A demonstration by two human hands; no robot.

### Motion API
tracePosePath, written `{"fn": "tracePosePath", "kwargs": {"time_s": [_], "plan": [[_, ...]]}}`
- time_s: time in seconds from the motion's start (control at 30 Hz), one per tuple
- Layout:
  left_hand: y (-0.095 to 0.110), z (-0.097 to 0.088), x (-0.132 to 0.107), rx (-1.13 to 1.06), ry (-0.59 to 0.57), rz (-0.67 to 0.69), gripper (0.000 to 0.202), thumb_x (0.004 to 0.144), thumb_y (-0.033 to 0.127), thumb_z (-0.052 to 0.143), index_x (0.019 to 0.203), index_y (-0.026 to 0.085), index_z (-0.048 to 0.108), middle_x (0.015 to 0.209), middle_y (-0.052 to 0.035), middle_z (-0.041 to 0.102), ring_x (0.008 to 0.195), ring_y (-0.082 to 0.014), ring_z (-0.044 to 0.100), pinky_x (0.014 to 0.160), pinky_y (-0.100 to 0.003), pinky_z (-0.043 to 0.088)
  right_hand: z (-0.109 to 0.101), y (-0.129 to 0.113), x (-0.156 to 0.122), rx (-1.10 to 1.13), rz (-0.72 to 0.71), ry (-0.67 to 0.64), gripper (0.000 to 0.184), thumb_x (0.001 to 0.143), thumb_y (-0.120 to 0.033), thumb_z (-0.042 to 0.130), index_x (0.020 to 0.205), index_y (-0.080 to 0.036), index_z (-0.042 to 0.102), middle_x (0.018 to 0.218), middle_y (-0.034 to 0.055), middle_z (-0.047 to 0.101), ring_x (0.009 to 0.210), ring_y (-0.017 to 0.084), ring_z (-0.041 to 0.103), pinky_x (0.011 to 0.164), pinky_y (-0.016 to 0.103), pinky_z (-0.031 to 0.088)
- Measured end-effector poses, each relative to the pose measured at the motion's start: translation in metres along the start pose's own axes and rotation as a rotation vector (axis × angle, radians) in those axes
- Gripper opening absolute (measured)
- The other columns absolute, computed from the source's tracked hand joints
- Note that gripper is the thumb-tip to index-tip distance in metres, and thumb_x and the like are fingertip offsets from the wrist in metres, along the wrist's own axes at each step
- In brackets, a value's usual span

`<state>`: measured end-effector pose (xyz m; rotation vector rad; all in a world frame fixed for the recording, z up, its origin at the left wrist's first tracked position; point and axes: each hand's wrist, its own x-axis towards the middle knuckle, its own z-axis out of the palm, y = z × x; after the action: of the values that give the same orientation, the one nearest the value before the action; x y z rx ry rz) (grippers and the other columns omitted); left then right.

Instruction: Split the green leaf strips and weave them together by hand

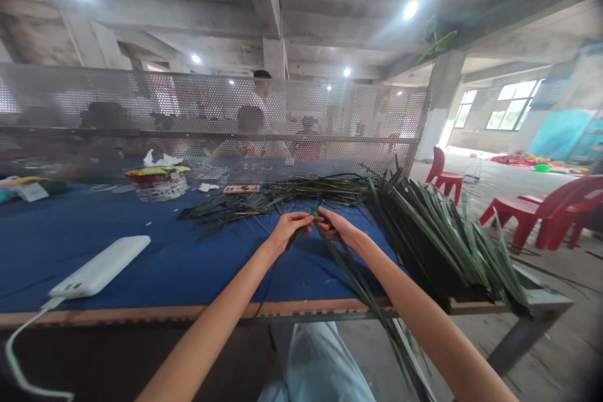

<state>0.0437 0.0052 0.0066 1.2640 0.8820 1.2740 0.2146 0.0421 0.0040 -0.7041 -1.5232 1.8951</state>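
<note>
Long green leaf strips [346,270] run from between my fingers down over the table's front edge. My left hand [291,229] pinches them near their upper end, thumb and fingertips together. Close beside it, almost touching, my right hand [335,226] grips the same strips with curled fingers. How the strips cross or fold at the fingertips is too small to make out. To the right of my hands lies a large pile of broad green leaves [433,239]. Behind them, thinner leaf strips [311,191] are scattered across the blue tabletop [188,270].
A white power bank [101,267] with a cable lies at the left front. A basket-like container [160,185] stands farther back. A perforated metal screen [207,119] closes off the table's far side, with people beyond it. Red plastic chairs [546,207] stand on the right.
</note>
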Motion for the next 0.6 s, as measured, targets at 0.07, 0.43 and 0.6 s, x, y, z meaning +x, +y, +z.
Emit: {"fn": "tracePosePath", "kwargs": {"time_s": [0.07, 0.43, 0.6], "plan": [[0.0, 0.0, 0.0, -0.009, 0.031, -0.008, 0.033, 0.052, 0.034, 0.085, 0.075, 0.014, 0.073, 0.066, -0.002, 0.067, 0.052, -0.0099, 0.057, 0.058, -0.024, 0.046, 0.001, -0.004, -0.001, 0.043, 0.017, -0.018, 0.035, 0.09, -0.042, 0.035, 0.062, -0.021, 0.033, 0.044, -0.0108, 0.02, 0.036, 0.005, 0.008, 0.035, 0.019, 0.009], [0.003, 0.001, 0.001, -0.039, 0.059, 0.02, 0.033, 0.048, 0.034, 0.087, 0.068, 0.013, 0.073, 0.063, -0.0015, 0.066, 0.051, -0.0097, 0.055, 0.055, -0.023, 0.045, 0.011, -0.01, -0.015, -0.066, -0.117, -0.021, 0.03, 0.085, -0.043, 0.055, 0.073, -0.021, 0.039, 0.048, -0.013, 0.023, 0.035, 0.004, 0.013, 0.037, 0.019, 0.011], [0.005, 0.003, -0.002, -0.048, 0.035, 0.002, 0.031, 0.049, 0.033, 0.086, 0.068, 0.013, 0.072, 0.062, -0.0015, 0.066, 0.052, -0.0101, 0.056, 0.056, -0.024, 0.045, 0.012, -0.006, -0.011, -0.178, -0.225, 0.064, 0.037, 0.076, -0.053, 0.062, 0.073, -0.019, 0.046, 0.05, -0.0119, 0.025, 0.04, 0.003, 0.016, 0.04, 0.021, 0.009]]}}
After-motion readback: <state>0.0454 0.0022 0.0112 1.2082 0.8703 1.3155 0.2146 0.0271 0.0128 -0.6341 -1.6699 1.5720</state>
